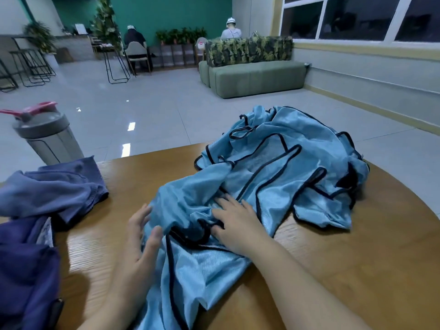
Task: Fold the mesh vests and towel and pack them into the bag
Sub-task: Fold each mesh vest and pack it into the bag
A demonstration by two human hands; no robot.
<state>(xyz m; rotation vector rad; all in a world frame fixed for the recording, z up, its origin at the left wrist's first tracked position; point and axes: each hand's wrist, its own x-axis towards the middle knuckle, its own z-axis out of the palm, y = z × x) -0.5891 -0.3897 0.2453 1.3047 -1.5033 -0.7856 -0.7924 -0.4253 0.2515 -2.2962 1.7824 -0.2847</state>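
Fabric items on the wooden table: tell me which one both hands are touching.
The light blue mesh vest with black trim: the left hand and right hand rest on it. The purple-blue towel lies untouched at left.

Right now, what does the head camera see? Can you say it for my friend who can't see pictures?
Two bare hands work a crumpled pile of light blue mesh vests on a round wooden table: the right hand presses flat on the fabric, the left hand touches its edge. A blue towel, a dark blue bag and a grey shaker bottle sit at left.

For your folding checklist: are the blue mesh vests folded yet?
Not folded: the mesh vests lie crumpled in a heap on the table.
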